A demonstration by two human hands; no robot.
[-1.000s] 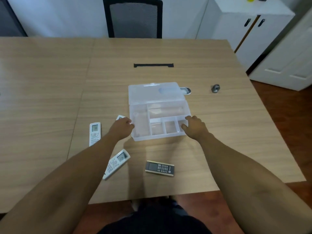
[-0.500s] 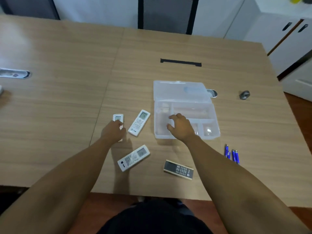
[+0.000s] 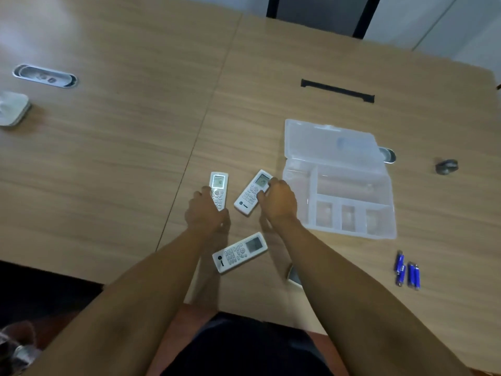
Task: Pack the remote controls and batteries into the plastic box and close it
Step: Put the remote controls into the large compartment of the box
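Head view: I see my left hand point(image 3: 207, 210) lying over the lower end of one white remote point(image 3: 218, 189) and my right hand point(image 3: 279, 200) gripping the edge of a second white remote point(image 3: 250, 194); whether the left fingers grip I cannot tell. Its dark logo is unreadable. A third remote point(image 3: 240, 252) lies nearer; a dark remote point(image 3: 294, 275) is mostly hidden by my forearm. The open plastic box point(image 3: 339, 183) and blue batteries point(image 3: 406, 272) rest on the tabletop point(image 3: 122, 158).

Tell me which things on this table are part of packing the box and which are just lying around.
For the job: plastic box, remote under left hand, remote under right hand, third white remote, dark remote mostly hidden by the right arm, blue batteries.

Lying about: small dark round thing, white thing at table's left edge.
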